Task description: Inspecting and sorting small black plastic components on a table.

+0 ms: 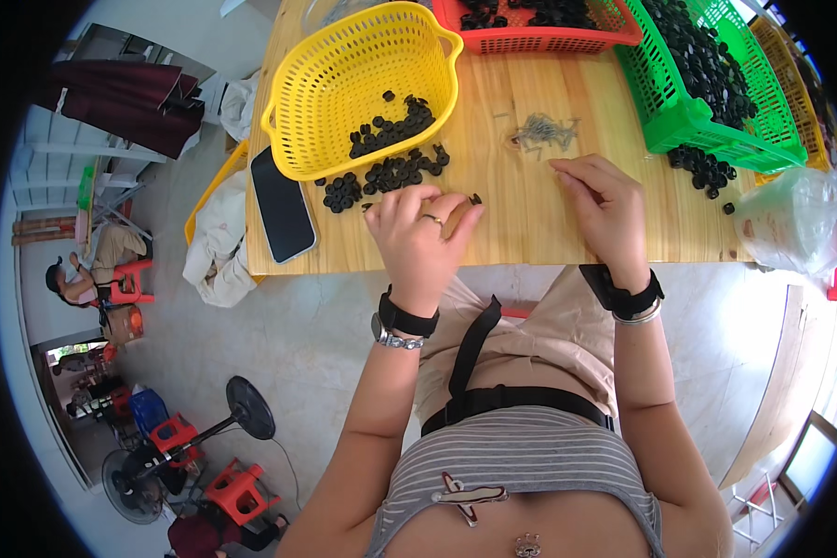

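My left hand (422, 237) is over the near edge of the wooden table, fingers curled. A small black part (475, 199) shows between its index finger and thumb tips. Close by its other fingers lies a loose pile of small round black parts (395, 174), in front of the yellow basket (286, 139). To the right, my right hand (609, 209) has thumb and index finger pinched together; what they hold, if anything, is too small to make out. Just beyond those fingertips lies a scatter of thin grey metal pins (544, 132).
A phone (284, 205) lies at the table's left edge. A red basket (549, 39) and a green crate (665, 126), both with black parts, stand at the back and right. Black parts (702, 170) and a clear plastic bag (795, 223) sit at the right edge.
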Available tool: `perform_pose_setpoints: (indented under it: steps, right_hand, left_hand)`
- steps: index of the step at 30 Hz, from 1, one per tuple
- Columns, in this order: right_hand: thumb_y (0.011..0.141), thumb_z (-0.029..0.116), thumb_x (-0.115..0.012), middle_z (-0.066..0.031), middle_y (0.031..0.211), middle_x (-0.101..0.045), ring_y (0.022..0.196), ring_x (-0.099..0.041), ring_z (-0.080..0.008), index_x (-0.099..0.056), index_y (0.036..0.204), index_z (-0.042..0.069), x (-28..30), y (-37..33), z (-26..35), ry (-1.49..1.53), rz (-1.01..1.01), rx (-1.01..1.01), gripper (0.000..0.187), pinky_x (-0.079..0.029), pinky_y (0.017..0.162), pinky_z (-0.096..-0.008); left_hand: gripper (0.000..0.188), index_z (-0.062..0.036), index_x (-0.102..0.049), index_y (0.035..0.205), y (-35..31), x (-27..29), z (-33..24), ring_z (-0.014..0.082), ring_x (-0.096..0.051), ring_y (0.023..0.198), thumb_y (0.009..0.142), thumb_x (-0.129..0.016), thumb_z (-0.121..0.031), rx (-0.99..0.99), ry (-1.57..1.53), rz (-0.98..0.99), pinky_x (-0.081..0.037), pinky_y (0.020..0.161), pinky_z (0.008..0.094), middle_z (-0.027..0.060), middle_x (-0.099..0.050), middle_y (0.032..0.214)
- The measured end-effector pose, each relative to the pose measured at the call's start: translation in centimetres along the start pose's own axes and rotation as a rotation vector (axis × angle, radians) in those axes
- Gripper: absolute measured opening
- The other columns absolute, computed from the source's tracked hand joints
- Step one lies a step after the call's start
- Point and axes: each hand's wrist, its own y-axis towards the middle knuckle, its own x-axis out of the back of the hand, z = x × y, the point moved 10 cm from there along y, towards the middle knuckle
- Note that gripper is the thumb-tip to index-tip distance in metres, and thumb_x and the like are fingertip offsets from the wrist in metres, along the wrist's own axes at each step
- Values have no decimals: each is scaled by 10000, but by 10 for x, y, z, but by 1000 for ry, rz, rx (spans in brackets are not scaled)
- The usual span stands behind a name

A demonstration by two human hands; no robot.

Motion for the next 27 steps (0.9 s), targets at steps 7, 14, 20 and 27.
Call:
perform_pose_setpoints:
  steps: [7,14,20,27]
  right_hand:
    - [778,-19,-620,-92,800,-632,614,-574,-146,-663,906,-1,-3,-1,-5,58,17,-88,136,-444,550,-234]
    - [775,0,-643,-75,784,-652,603,-566,-102,-665,876,16,-1,-4,-16,110,-10,-174,104,-451,558,-216]
    - [777,5,-650,-52,753,-644,614,-568,-81,-657,876,13,-2,-6,-16,145,41,-161,99,-457,572,-210]
    - [797,-34,-622,-54,815,-628,772,-583,-93,-623,860,-24,-17,-16,-6,529,65,-196,64,-465,705,-208]
  left_hand:
    - [215,-128,-669,819,4,-19,-5,193,-519,794,649,-768,-212,36,-30,87,-337,754,348,-10,-596,782]
    - [165,-100,-636,849,6,-23,-27,205,-550,755,697,-702,-104,24,-161,65,-353,752,343,11,-611,770]
    - [125,-68,-610,857,10,-33,-39,220,-556,732,734,-630,-69,57,-438,77,-356,750,336,39,-614,760]
    - [66,-37,-587,831,4,-50,-23,209,-505,653,840,-546,-87,205,-626,183,-363,675,322,58,-584,717]
